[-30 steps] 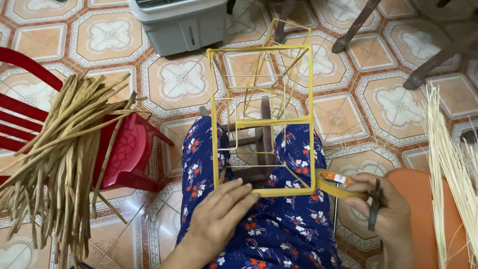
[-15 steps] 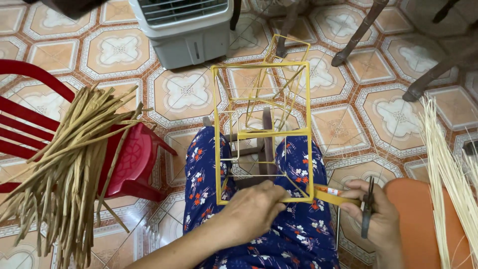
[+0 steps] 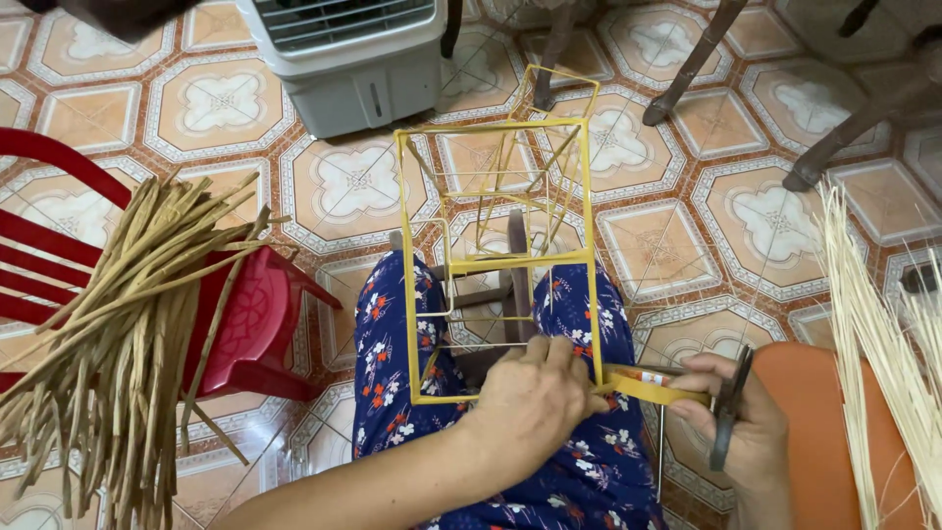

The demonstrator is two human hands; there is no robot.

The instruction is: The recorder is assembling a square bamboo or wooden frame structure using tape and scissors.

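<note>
2 hands work at the near bottom corner of a yellow wire frame (image 3: pixel 496 260), a tall box-shaped cage that stands on the person's lap and leans away toward the tiled floor (image 3: pixel 687 236). The left hand (image 3: pixel 535 397) lies over the frame's lower rail, fingers (image 3: pixel 564 355) curled down against the corner post where a yellow strip (image 3: pixel 653 388) meets it. The strip runs flat from that corner, to the right of the frame, into the right hand (image 3: pixel 751 422), whose fingers (image 3: pixel 702 378) pinch its far end; the same hand also holds dark scissors (image 3: pixel 728 407) against the palm, blades pointing up. Left of the frame, a bundle of tan reed strips (image 3: pixel 128 334) lies across a red plastic chair (image 3: pixel 250 324). Right of the frame, pale fine strips (image 3: pixel 873 324) fan over an orange seat (image 3: pixel 824 422). Beyond the frame stands a grey air cooler (image 3: pixel 348 54).
</note>
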